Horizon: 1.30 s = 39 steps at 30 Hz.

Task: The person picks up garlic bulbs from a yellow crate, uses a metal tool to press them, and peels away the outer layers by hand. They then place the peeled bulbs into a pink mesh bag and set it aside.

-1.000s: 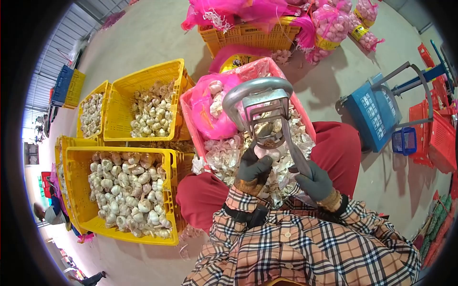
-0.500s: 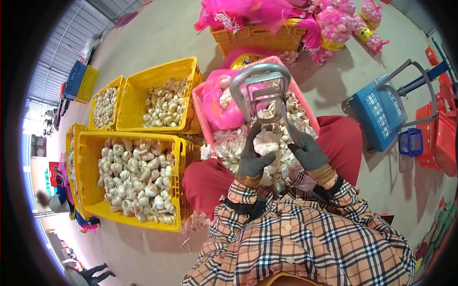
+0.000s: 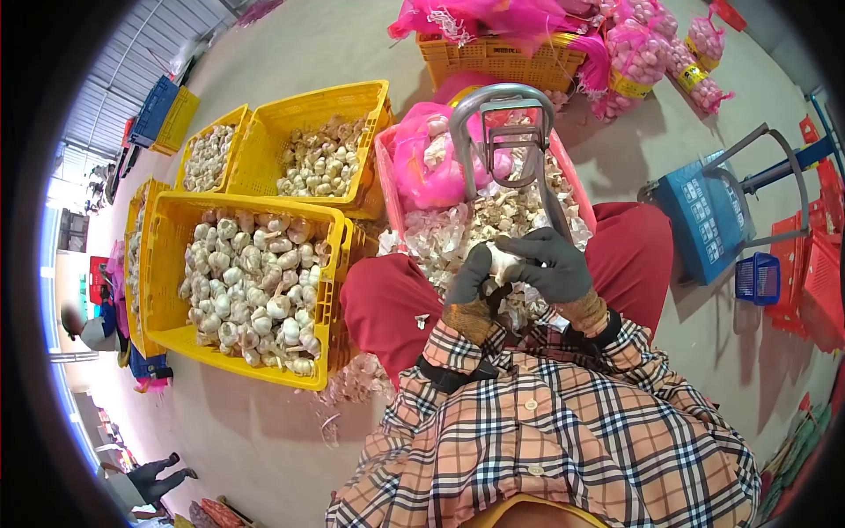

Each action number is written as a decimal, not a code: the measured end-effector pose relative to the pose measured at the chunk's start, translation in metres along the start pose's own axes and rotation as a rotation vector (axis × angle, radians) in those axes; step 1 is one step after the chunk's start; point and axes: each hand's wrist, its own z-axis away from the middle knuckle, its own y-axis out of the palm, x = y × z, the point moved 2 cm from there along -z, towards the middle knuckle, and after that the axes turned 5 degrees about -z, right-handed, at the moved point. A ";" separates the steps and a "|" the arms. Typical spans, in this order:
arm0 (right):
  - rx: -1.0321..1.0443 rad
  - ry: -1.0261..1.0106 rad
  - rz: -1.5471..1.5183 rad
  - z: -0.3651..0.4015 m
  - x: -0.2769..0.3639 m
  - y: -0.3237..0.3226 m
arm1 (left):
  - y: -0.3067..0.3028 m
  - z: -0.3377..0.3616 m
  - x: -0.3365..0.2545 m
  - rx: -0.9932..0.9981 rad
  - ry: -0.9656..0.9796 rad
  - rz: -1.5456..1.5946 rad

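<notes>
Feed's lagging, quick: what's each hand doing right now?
Left hand: closed on garlic bulb.
Right hand: closed on same bulb; metal cutter's handle runs into its grip.

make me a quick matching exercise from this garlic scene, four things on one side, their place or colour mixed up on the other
Things:
1 garlic bulb
2 scale
3 net bags
4 nearest yellow crate

Descriptions:
a blue, on the floor
b pink, packed with garlic, far end
c gripped by left hand and right hand
d full of loose bulbs, beside the person's leg

Pairs: 1-c, 2-a, 3-b, 4-d
</notes>
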 end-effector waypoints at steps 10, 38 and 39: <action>0.210 0.490 0.336 0.030 -0.033 -0.002 | -0.049 -0.015 0.012 0.057 -0.152 0.181; 0.037 0.321 0.011 0.008 0.002 0.014 | -0.041 -0.020 0.028 -0.131 0.120 0.048; 0.086 0.416 -0.243 0.002 0.009 0.011 | -0.036 -0.020 0.025 -0.062 0.145 0.029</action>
